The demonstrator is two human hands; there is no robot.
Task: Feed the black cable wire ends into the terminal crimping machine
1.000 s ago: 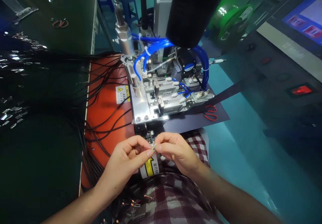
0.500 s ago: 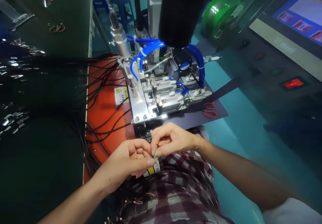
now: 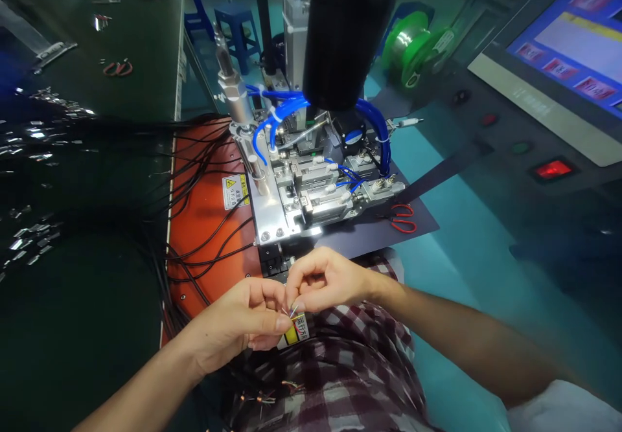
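Note:
Between my fingertips are thin coloured wires at the end of a cable, fanned slightly apart. My left hand pinches them between thumb and fingers, palm turned toward me. From the right, my right hand meets it, thumb and forefinger closed on the wire tips. Both hands are just in front of the metal machine, above a yellow and white label. Below lie more cable ends with stripped, coloured wires on the checked cloth over my lap.
Black cables run across the orange base from the dark table at left. Red-handled scissors lie right of the machine. A control panel with a screen stands at right, beside a green spool.
The view has shifted slightly, so the scene sits a little lower. My hands stay together, and the wires between my fingertips are more spread apart.

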